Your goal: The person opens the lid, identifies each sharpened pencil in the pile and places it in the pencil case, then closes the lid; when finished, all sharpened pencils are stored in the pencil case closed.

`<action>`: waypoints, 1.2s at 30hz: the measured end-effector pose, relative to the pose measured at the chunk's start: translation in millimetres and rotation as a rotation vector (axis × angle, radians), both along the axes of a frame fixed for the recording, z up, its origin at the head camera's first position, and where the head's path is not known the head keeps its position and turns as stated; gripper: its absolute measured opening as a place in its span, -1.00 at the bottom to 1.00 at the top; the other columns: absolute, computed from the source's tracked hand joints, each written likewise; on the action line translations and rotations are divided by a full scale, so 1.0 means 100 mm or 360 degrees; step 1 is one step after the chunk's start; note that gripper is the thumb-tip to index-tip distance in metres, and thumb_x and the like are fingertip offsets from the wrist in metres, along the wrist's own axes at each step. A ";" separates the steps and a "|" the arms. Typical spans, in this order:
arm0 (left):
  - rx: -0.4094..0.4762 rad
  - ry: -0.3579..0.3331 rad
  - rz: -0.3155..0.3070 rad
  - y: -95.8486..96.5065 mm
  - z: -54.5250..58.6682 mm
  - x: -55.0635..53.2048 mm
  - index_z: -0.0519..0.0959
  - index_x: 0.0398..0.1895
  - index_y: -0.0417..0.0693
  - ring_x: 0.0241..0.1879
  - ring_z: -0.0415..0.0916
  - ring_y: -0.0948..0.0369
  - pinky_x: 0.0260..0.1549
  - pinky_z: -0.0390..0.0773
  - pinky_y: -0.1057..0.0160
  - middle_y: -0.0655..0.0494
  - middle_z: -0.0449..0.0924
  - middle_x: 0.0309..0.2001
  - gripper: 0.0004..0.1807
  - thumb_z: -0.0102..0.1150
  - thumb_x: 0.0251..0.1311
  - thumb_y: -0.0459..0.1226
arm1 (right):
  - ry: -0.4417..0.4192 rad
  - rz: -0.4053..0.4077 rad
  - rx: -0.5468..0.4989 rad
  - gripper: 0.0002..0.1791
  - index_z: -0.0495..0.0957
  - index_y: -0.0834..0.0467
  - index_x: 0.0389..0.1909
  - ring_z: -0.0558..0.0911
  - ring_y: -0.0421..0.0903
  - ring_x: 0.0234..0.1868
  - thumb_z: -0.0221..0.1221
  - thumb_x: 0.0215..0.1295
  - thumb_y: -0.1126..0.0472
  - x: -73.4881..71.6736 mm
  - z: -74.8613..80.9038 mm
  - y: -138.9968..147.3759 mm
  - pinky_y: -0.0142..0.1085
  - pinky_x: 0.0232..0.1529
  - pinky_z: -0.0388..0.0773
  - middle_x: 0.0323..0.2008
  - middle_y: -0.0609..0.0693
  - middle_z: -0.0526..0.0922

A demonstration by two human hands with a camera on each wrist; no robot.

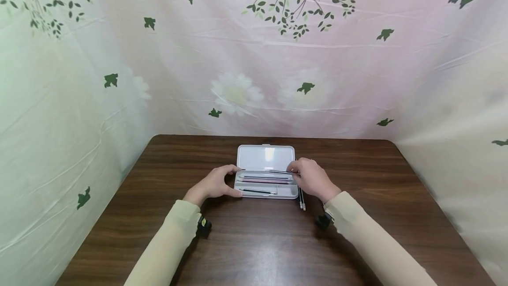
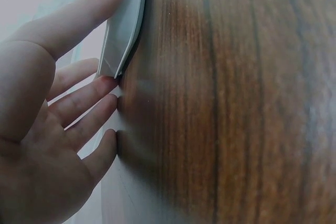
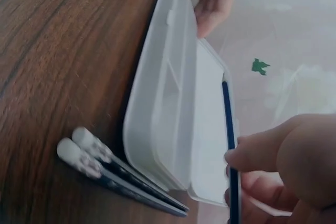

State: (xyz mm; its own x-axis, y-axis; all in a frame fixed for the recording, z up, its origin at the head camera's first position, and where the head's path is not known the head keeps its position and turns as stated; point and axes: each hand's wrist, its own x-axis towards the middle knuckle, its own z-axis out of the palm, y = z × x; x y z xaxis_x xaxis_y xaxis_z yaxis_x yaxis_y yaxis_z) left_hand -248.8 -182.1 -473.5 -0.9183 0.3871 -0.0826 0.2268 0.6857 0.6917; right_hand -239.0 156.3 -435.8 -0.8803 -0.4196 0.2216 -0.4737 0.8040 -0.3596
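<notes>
A white pencil case (image 1: 286, 192) lies on the table with its lid (image 1: 254, 157) folded back. Several pencils (image 1: 266, 180) lie lengthwise in its long compartment, and another pencil (image 1: 257, 191) is in the front part. My left hand (image 1: 213, 183) holds the case's left end, thumb at the front side and fingers spread toward the back corner. Over the right end, my right hand (image 1: 313, 179) pinches a dark blue pencil (image 3: 229, 114) between thumb and fingers; it lies across the back of the case in the head view.
Two dark pencils with white erasers (image 3: 115, 174) lie on the brown wooden table (image 1: 262, 242) at the case's right end. Behind the table hangs a printed cloth (image 1: 270, 65) with leaves and flowers. A black device (image 1: 204, 226) is on the left wrist, another (image 1: 323, 221) on the right.
</notes>
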 end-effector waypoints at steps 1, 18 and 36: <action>0.0002 0.0000 -0.0003 0.00 0.00 0.00 0.54 0.38 0.08 0.28 0.43 0.03 0.35 0.40 -0.13 0.03 0.55 0.27 -0.10 0.73 -0.10 0.01 | 0.0017 0.0030 -0.0010 -0.72 0.80 0.16 -0.12 0.73 0.04 -0.07 0.22 0.27 0.47 -0.01 -0.01 -0.03 0.03 -0.05 0.69 -0.15 0.08 0.77; -0.0007 -0.0001 -0.0013 0.00 0.02 0.00 0.53 0.39 0.04 0.28 0.43 0.02 0.37 0.40 -0.13 0.03 0.55 0.28 -0.08 0.72 -0.09 0.03 | 0.0082 0.0126 0.0167 -0.69 0.85 0.05 -0.16 0.73 -0.02 -0.18 0.30 0.24 0.47 -0.13 -0.19 -0.50 -0.08 -0.21 0.69 -0.25 0.00 0.77; -0.0013 -0.0002 -0.0007 0.01 0.02 0.00 0.54 0.38 0.03 0.29 0.44 0.02 0.37 0.40 -0.13 0.03 0.55 0.29 -0.08 0.73 -0.10 0.04 | 0.0101 0.0154 -0.0060 -0.81 0.79 0.16 -0.07 0.72 0.02 -0.09 0.35 0.34 0.36 -0.25 -0.10 -0.23 -0.02 -0.05 0.68 -0.16 0.02 0.76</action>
